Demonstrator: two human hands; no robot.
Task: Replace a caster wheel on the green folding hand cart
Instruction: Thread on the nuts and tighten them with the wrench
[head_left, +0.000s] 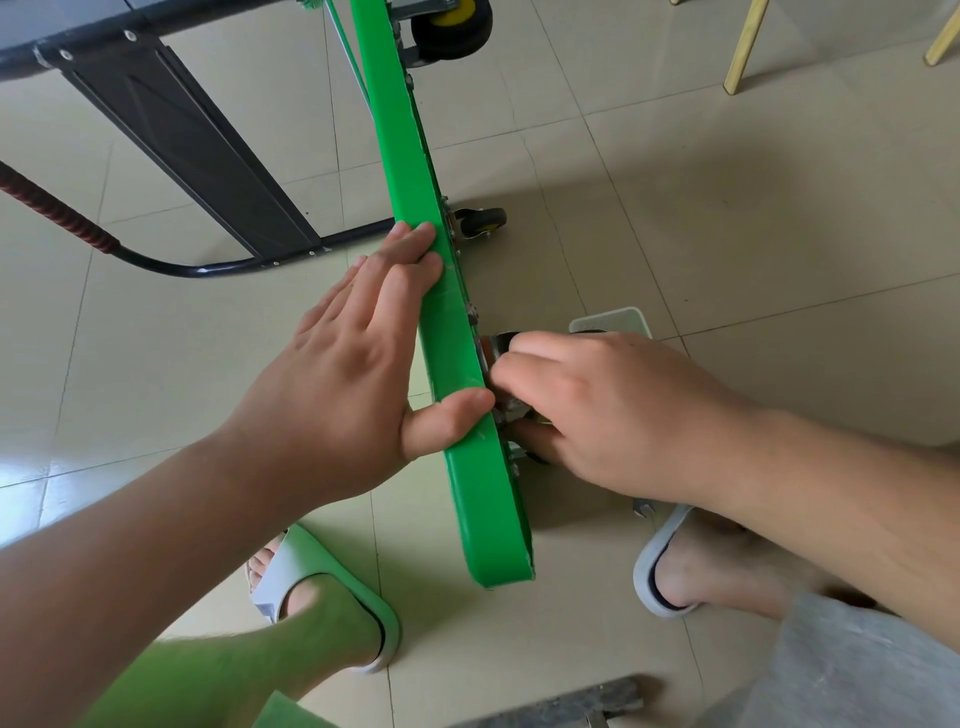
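The green hand cart (410, 171) stands on its edge on the tiled floor, its wheel side facing right. My left hand (363, 358) lies against the cart's near edge, fingers straight along the green rim and thumb pressed on it. My right hand (597, 400) reaches in from the right with fingers curled round the metal caster bracket (496, 348) on the cart's underside; the wheel itself is mostly hidden under that hand. Another small black caster (480, 222) sticks out farther up the deck. A big black and yellow wheel (457, 23) is at the top.
The cart's black folded handle frame (208, 156) lies to the left. A pale tray (618, 318) sits on the floor behind my right hand. A small wrench (643, 508) lies by my right foot. Wooden chair legs (745, 47) stand at the top right. My slippered feet are below.
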